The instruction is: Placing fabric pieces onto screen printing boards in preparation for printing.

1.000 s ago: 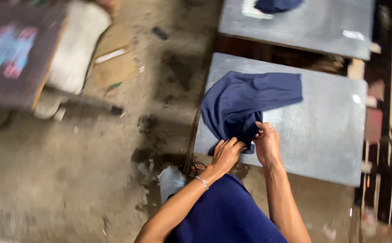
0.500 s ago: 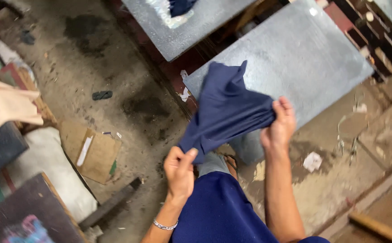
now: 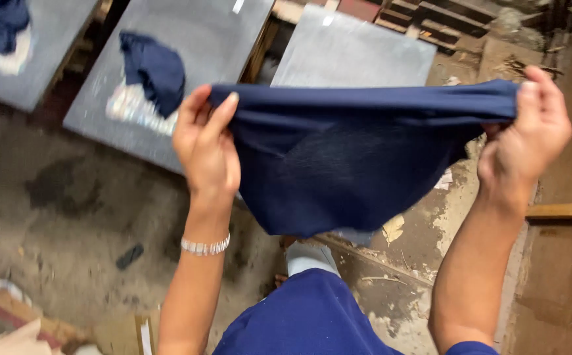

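We hold the navy cloth stretched in the air above the floor, left hand and right hand each pinching a top corner. It sags: soft, light, best gripped along its edge.

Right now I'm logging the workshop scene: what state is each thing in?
Navy cloth: stretched taut in the air between both hands.
Left hand: gripping the cloth's left edge.
Right hand: gripping its right edge.
Bunched navy cloth: lying crumpled on a grey board.
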